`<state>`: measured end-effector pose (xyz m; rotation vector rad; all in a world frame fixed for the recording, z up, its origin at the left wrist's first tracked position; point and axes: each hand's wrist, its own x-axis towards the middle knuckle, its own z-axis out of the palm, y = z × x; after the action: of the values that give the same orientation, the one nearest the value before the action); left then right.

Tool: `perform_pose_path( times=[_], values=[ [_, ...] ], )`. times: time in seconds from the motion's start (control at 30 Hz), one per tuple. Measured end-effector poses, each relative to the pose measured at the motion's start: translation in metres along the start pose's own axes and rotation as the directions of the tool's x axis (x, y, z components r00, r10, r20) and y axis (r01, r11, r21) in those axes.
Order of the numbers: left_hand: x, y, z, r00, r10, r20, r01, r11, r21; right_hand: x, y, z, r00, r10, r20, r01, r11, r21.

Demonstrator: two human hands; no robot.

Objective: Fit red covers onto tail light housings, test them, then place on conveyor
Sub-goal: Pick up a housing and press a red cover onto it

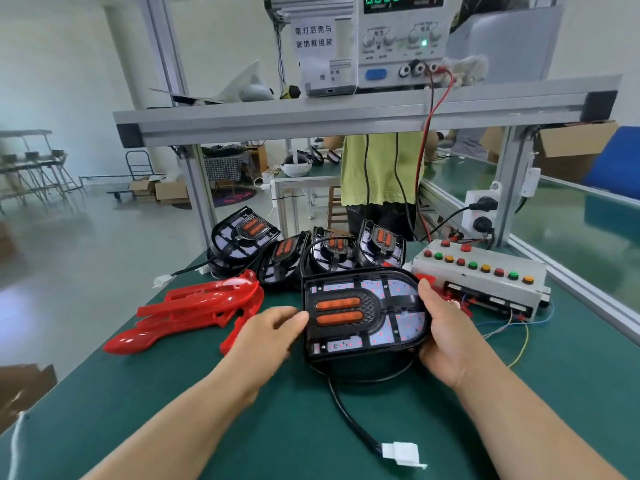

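I hold the housing (363,313) over the desk (311,427) — left grip (273,327) pinching its edge, right grip (440,337) wrapped round the curved end; keep it level (cable (349,414) trails) while seating a red cover (194,310)

View: single head-worn wide-angle camera.
Position: above the near edge of the desk (277,410), at the person's head height.
Direction: forward and down; both forearms enter from the bottom edge.
Proximity: close; left hand (273,327) and right hand (446,341) sit just below frame centre, with the tail light housing (363,313) between them.
Far field: shelf rail (346,116) and power supply (398,39) along the top.
Distortion: straight rails bow near the edges.
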<state>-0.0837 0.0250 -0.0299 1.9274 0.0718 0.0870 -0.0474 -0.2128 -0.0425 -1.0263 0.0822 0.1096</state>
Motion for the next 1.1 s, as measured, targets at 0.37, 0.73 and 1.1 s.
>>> perform_pose_path(
  times=[0.37,0.73,1.1],
  values=[
    [0.032,-0.029,-0.054,0.966,0.157,-0.206,-0.04,0.876,0.481,0.0,-0.01,-0.01,0.996,0.027,-0.084,-0.027,1.0,-0.005],
    [0.055,-0.007,-0.021,0.985,0.08,0.152,-0.16,0.747,0.645,-0.001,-0.014,-0.013,0.995,0.01,-0.102,-0.009,1.0,0.01],
    [0.046,-0.006,-0.022,0.93,0.312,-0.195,-0.26,0.932,0.252,0.0,-0.011,-0.012,0.989,0.008,-0.145,-0.009,1.0,-0.001]
  ],
)
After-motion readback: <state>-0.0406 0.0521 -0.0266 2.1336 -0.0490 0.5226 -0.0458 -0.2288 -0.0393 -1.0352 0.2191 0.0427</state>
